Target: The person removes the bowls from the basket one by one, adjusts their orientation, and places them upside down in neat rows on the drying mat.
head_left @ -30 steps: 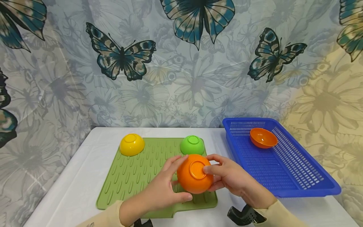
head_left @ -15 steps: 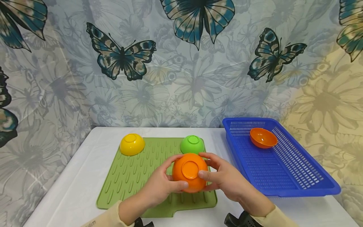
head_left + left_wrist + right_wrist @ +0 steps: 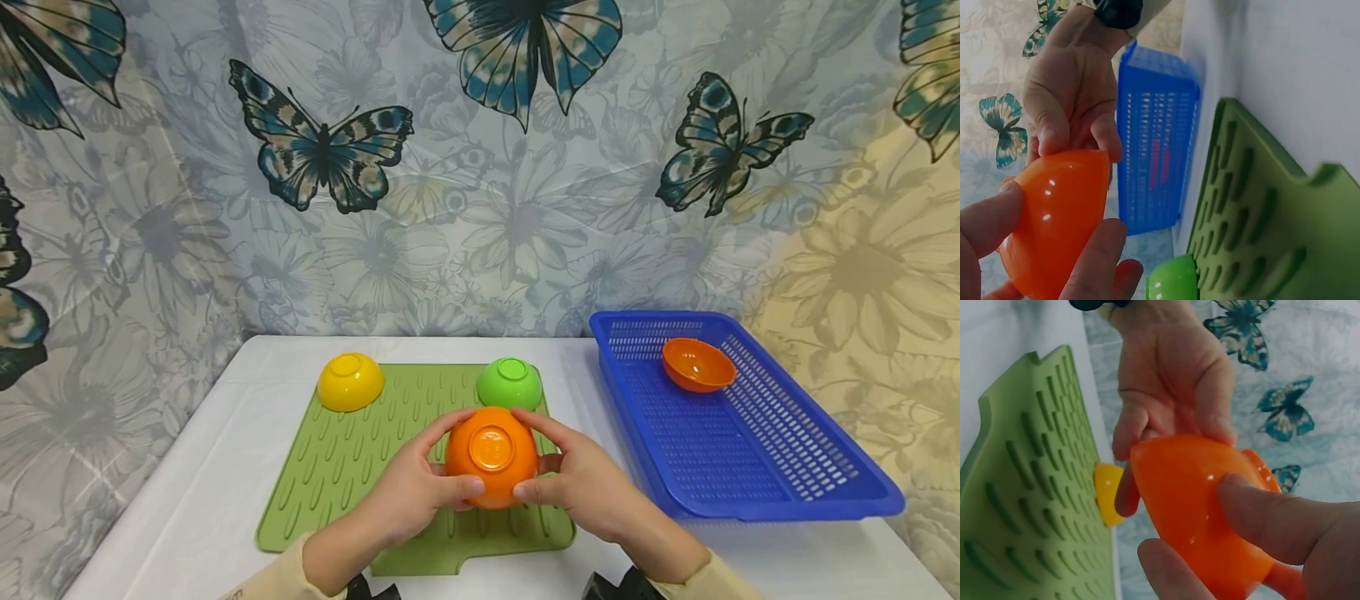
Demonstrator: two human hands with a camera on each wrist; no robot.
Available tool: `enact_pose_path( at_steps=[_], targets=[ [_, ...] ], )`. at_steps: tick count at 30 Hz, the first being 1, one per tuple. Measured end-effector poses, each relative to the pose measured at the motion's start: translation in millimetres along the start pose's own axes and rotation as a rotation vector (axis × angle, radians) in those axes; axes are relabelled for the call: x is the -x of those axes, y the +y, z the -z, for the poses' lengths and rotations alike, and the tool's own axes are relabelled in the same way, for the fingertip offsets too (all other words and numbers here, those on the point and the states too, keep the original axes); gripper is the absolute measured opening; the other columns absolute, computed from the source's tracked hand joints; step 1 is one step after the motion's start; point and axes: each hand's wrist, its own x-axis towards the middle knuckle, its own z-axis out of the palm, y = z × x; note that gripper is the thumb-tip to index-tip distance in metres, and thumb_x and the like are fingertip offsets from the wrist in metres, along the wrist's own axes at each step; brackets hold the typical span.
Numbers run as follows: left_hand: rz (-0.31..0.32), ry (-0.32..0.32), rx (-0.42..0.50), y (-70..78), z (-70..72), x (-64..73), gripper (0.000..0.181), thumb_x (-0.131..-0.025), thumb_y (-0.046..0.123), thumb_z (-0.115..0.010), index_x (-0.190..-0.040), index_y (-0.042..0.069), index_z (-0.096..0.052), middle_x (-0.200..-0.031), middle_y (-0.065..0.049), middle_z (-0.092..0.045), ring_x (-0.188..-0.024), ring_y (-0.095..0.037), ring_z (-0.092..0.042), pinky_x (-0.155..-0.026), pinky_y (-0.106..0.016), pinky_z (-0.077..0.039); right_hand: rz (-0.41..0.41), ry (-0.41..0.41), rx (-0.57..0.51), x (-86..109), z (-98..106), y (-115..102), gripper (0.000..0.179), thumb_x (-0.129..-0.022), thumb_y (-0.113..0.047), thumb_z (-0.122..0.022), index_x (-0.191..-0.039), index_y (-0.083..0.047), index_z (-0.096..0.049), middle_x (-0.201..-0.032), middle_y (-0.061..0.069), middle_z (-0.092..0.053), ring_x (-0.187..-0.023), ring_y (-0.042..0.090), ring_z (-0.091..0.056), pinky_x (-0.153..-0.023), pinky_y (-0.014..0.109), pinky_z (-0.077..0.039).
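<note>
An orange bowl [image 3: 492,454] is held bottom up above the near part of the green drying mat [image 3: 345,467], its foot ring facing the head camera. My left hand [image 3: 412,479] grips its left side, thumb on the outer wall. From the right, my right hand [image 3: 581,475] holds it the same way. Both wrist views show fingers at the rim and thumbs on the curved wall of the bowl [image 3: 1060,219]. Behind it, a green bowl [image 3: 509,383] lies upside down on the mat's far right corner. A yellow bowl [image 3: 350,382] sits upside down at the far left corner.
A blue plastic basket [image 3: 780,510] stands right of the mat, with another orange bowl [image 3: 697,367] upright inside it near the back. White cloth [image 3: 187,467] covers the table. A butterfly-patterned curtain [image 3: 517,250] hangs behind the table's far edge.
The orange bowl has moved slightly left with both hands. My right thumb has slid from near the foot ring to the lower right side; my left thumb now touches the wall.
</note>
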Motion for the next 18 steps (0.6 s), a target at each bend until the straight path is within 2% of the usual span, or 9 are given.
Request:
enact_pose_path(
  at_steps=[3,7,10,12,15,18],
  targets=[
    [-0.013,0.006,-0.037,-2.9,2.9,-0.5,0.078,-0.080,0.004,-0.083,-0.147,0.026,-0.050,-0.145,-0.019,-0.043,-0.099,-0.031,-0.066,-0.074,-0.046,-0.059,-0.009,-0.010,-0.003,-2.5,0.0,2.4,0.088,-0.077,-0.004,-0.085,-0.153,-0.016,-0.042,-0.123,0.018,-0.056,-0.086,0.029,-0.066,-0.069,0.037,-0.057],
    [-0.034,0.015,-0.140,-5.7,8.7,-0.7,0.083,-0.078,0.003,-0.085,-0.148,0.029,-0.049,-0.156,-0.013,-0.032,-0.116,-0.036,-0.058,-0.078,-0.041,-0.058,-0.016,-0.015,0.008,-5.0,-0.1,4.6,0.088,-0.077,-0.005,-0.085,-0.153,-0.016,-0.042,-0.114,0.017,-0.060,-0.084,0.028,-0.066,-0.067,0.036,-0.056],
    [-0.049,0.018,-0.214,-6.4,12.6,0.2,0.086,-0.076,0.004,-0.086,-0.149,0.031,-0.049,-0.158,-0.011,-0.030,-0.126,-0.041,-0.050,-0.081,-0.038,-0.056,-0.010,-0.012,0.016,-5.0,-1.2,5.5,0.087,-0.077,-0.005,-0.085,-0.153,-0.017,-0.042,-0.127,0.018,-0.056,-0.090,0.028,-0.066,-0.070,0.037,-0.057],
    [-0.053,0.019,-0.230,-5.9,14.1,0.6,0.086,-0.076,0.005,-0.087,-0.148,0.031,-0.049,-0.157,-0.010,-0.032,-0.129,-0.044,-0.047,-0.084,-0.038,-0.056,0.009,-0.005,0.043,-4.1,-2.4,5.8,0.086,-0.078,-0.007,-0.085,-0.153,-0.019,-0.043,-0.138,0.018,-0.050,-0.099,0.029,-0.065,-0.072,0.037,-0.058],
    [-0.052,0.023,-0.216,-4.8,15.5,1.6,0.085,-0.075,0.005,-0.087,-0.147,0.031,-0.051,-0.157,-0.008,-0.034,-0.132,-0.044,-0.044,-0.084,-0.038,-0.055,0.056,0.003,0.098,-2.7,-4.0,6.3,0.085,-0.078,-0.011,-0.085,-0.152,-0.021,-0.044,-0.150,0.014,-0.042,-0.113,0.032,-0.061,-0.076,0.036,-0.058],
    [-0.048,0.023,-0.192,-2.8,16.3,2.0,0.084,-0.075,0.003,-0.086,-0.146,0.029,-0.052,-0.156,-0.008,-0.034,-0.133,-0.042,-0.043,-0.084,-0.039,-0.055,0.099,0.011,0.114,-2.5,-5.9,6.4,0.084,-0.078,-0.012,-0.086,-0.151,-0.021,-0.046,-0.151,0.014,-0.042,-0.122,0.037,-0.056,-0.079,0.035,-0.057]
  ],
)
